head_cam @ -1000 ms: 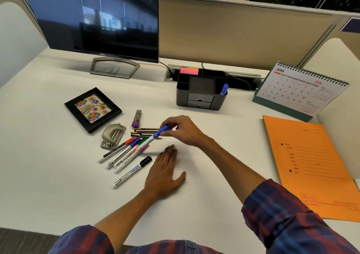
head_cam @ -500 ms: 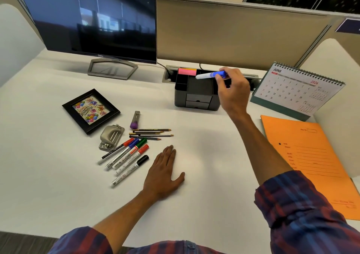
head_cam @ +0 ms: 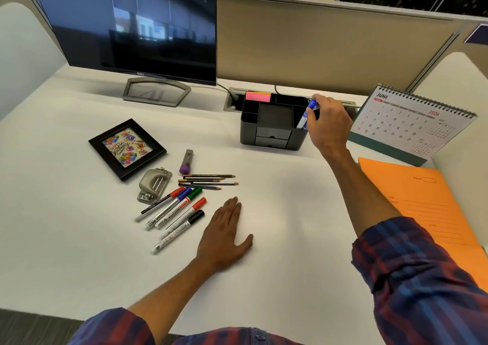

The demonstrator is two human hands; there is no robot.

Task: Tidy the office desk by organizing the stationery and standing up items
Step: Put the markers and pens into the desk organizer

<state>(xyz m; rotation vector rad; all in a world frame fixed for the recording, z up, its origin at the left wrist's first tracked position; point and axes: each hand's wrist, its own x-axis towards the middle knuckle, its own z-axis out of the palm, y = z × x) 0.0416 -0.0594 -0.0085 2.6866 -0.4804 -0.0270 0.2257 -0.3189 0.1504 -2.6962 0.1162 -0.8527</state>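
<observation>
My right hand (head_cam: pixel 328 122) holds a blue-capped marker (head_cam: pixel 306 114) upright, its lower end inside the right compartment of the black desk organizer (head_cam: pixel 272 135). My left hand (head_cam: pixel 224 236) lies flat and open on the desk, just right of several markers (head_cam: pixel 177 212) lying in a loose row. Several pencils (head_cam: pixel 208 180) lie above them. A metal hole punch (head_cam: pixel 153 184) and a purple-tipped correction pen (head_cam: pixel 187 161) lie nearby. A black photo frame (head_cam: pixel 126 147) lies flat at the left.
A monitor (head_cam: pixel 137 24) stands at the back left. A desk calendar (head_cam: pixel 412 122) stands at the right, with an orange folder (head_cam: pixel 433 212) lying in front of it. Pink sticky notes (head_cam: pixel 257 96) sit in the organizer's back. A cable slot runs behind it.
My right hand picked a blue-capped marker from the pile, carried it to the organizer, and turned it from level to upright into the right compartment. My left hand stayed flat.
</observation>
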